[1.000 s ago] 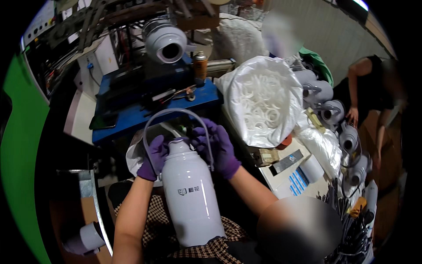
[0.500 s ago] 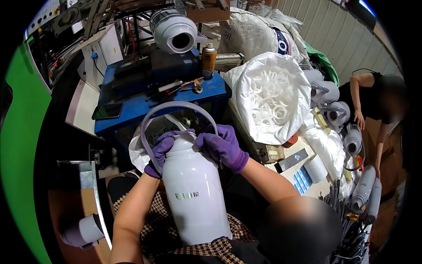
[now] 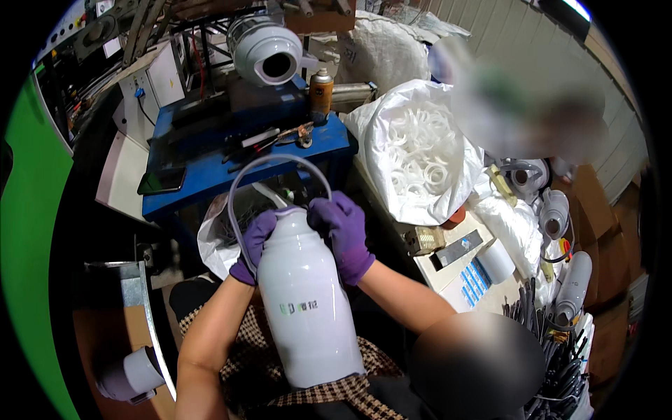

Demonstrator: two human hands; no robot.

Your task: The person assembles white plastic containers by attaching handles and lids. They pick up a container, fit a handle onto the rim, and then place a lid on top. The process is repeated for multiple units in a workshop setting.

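Observation:
A glossy pale grey vacuum flask (image 3: 308, 318) leans upright against my lap, its neck away from me. My left hand (image 3: 259, 241), in a purple glove, is closed around the left side of the neck, beside one end of the grey carrying handle (image 3: 280, 159). The handle arches over the neck. At its other end my right hand (image 3: 343, 234), also gloved, has its fingers closed on the handle close to the neck. A pale curved strip (image 3: 269, 194) shows beyond the neck; I cannot tell whether it belongs to the flask. My fingers partly hide the joints.
Ahead, a blue bench (image 3: 308, 148) carries a spray can (image 3: 320, 96), hand tools, a phone (image 3: 162, 180) and another flask (image 3: 266, 52). A white sack (image 3: 381, 157) of translucent rings stands right of it. More flasks lie far right; one (image 3: 133, 374) sits lower left.
My right hand has shifted slightly left and turned more upright at the neck. The view has moved a little. At the right, the co-worker's reaching arm and one lying flask no longer show.

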